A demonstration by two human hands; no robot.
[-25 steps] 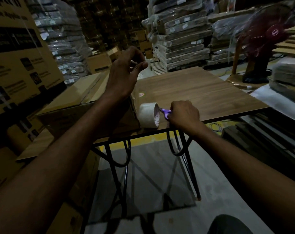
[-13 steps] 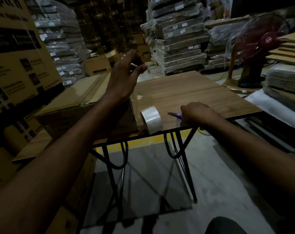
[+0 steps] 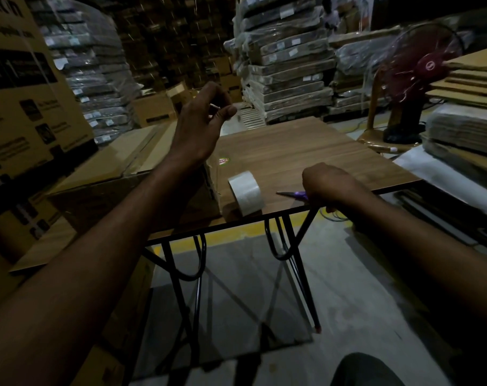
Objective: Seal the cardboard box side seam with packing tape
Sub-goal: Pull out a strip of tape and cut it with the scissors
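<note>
Nearby, tape roll point(image 3: 246, 193) stands between box point(image 3: 131, 190) and scissors point(image 3: 292, 194) gripped by right fingers point(image 3: 311, 190); left fingers point(image 3: 208, 91) curled, hold unclear.

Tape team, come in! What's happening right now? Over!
Left hand up over cardboard box, pinching what looks like tape strip. Right hand grips purple scissors on table. Tape roll stands beside box. Nothing blocking.

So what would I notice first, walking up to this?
Probably the raised left hand mid-frame, pinching what looks like a tape end above the cardboard box. Just below, a roll of tape stands on edge near the front edge of the table, and the right hand beside it grips purple scissors.
</note>
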